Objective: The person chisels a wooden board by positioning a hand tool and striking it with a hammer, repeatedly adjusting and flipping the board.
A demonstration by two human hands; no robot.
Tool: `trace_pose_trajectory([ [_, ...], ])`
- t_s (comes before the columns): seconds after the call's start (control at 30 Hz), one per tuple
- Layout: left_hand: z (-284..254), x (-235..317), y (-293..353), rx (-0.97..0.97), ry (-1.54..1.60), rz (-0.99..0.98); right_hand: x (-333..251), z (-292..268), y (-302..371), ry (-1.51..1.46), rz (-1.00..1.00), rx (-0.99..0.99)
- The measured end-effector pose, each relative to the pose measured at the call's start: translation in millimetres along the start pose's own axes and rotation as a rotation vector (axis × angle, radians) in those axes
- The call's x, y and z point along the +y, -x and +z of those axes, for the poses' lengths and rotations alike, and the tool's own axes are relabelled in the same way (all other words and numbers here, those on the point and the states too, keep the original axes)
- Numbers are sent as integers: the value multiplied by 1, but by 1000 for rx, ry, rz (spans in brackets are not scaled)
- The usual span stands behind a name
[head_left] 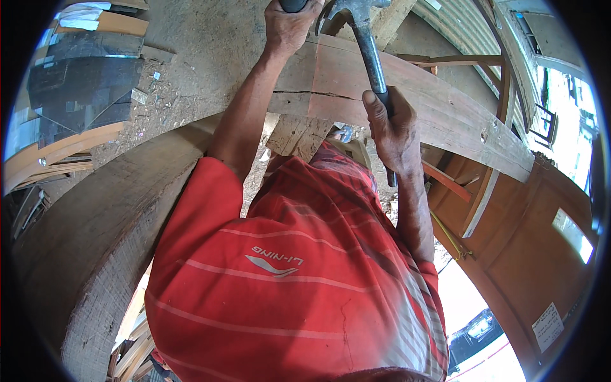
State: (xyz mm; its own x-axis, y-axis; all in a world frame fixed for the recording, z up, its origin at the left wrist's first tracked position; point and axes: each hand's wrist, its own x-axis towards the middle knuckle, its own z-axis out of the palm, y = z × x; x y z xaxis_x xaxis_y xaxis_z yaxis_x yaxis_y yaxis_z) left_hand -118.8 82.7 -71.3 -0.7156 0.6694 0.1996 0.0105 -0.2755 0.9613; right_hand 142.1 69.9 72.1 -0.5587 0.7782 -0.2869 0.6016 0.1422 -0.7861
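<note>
My right hand (396, 127) is wrapped around the dark grip of a claw hammer (369, 54), thumb along the handle. The hammer's metal head is up at the top edge, close to my left hand (286, 28), and the handle's butt sticks out below my right fist. My left fingers are closed around a tool with a rounded black handle end (293, 5); the top edge cuts off the rest, so its kind does not show. Beneath both hands a thick wooden plank (363, 79) runs crosswise, with a long dark crack and a reddish line on its face.
A heavy timber beam (121, 210) slants along my left side. Dark boards (83, 89) are stacked at the far left, near wood chips on the ground. At the right stands a brown wooden panel (528, 254) with a paper label, below wooden framing and corrugated sheet (458, 32).
</note>
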Motion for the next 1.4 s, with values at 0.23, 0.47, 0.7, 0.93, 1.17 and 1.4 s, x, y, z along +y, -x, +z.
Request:
trace_pose_trajectory([
  [0.23, 2, -3, 9, -21, -202, 248, -20, 2, 0, 73, -96, 9],
  [0.47, 10, 20, 11, -22, -271, 283, -18, -4, -5, 104, -142, 13],
  [0.7, -5, 13, -2, -49, 83, -113, -34, -25, -13, -36, -153, 118],
  [0.93, -5, 9, -4, -72, 180, -102, -17, -21, -14, -28, -145, 95],
  [1.17, -4, 9, -2, -68, 168, -101, -6, -16, -15, -14, -144, 98],
  [1.4, -3, 8, -3, -82, 178, -116, -3, -14, -16, -25, -128, 78],
])
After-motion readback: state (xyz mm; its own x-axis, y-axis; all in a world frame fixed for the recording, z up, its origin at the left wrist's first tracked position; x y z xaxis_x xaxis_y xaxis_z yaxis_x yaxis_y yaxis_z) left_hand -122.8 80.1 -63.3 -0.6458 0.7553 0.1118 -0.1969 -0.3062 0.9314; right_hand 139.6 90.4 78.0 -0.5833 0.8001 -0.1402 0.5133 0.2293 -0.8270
